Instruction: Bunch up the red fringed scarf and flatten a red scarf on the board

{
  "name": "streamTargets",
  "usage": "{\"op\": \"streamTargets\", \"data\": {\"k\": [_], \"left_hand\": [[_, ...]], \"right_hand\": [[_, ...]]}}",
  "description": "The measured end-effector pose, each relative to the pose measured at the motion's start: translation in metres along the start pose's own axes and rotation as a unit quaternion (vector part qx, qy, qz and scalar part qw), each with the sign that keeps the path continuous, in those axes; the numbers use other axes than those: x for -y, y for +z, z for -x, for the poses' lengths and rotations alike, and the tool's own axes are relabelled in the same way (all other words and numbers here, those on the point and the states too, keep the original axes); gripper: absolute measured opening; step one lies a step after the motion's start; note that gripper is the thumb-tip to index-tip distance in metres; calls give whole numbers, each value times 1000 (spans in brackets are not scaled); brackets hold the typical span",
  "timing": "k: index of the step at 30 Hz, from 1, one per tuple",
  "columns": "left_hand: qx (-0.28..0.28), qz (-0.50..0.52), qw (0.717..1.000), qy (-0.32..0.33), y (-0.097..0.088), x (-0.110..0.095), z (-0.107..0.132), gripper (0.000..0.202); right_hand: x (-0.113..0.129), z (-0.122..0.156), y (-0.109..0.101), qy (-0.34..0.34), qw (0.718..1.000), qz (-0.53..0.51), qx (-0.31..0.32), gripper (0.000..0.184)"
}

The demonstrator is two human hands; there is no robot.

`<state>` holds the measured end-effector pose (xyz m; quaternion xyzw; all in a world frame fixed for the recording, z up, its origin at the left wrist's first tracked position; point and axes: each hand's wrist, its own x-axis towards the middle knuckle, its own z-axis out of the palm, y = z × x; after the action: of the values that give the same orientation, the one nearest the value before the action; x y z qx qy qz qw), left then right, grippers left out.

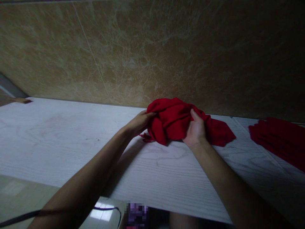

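A bunched red cloth [170, 117] with a small fringe or tassel at its lower left is held between both hands, just above or on the white wood-grain table [71, 136]. My left hand [141, 121] grips its left end, the fingers passing behind the folds. On the other side, my right hand [195, 128] holds the cloth with the thumb on top and the fingers hidden beneath it. A flat corner of the cloth spreads out to the right past my right wrist.
A second dark red cloth [281, 138] lies folded at the table's right. Behind the table rises a brown marbled wall [133, 57]. A small brown wooden piece [22, 100] rests at the far left corner. A dark cord [21, 218] runs below the front edge, over the tiled floor.
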<state>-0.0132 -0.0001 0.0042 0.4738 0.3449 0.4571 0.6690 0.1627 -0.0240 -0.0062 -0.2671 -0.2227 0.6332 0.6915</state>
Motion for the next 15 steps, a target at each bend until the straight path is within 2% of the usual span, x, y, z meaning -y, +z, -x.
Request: {"op": "streamTargets", "data": {"k": [4,10,15], "left_hand": [[-39,19,999,7,2,-2,-1,30],[45,1,999,-1,3,-7,9,42],[34,3,999,-4,6,-9,12,34]], "right_hand": [[1,4,5,-18,1000,-2,21,33],[-2,9,10,-3,997,32,75,32],[-12,13,11,64,984,86,140,42]]}}
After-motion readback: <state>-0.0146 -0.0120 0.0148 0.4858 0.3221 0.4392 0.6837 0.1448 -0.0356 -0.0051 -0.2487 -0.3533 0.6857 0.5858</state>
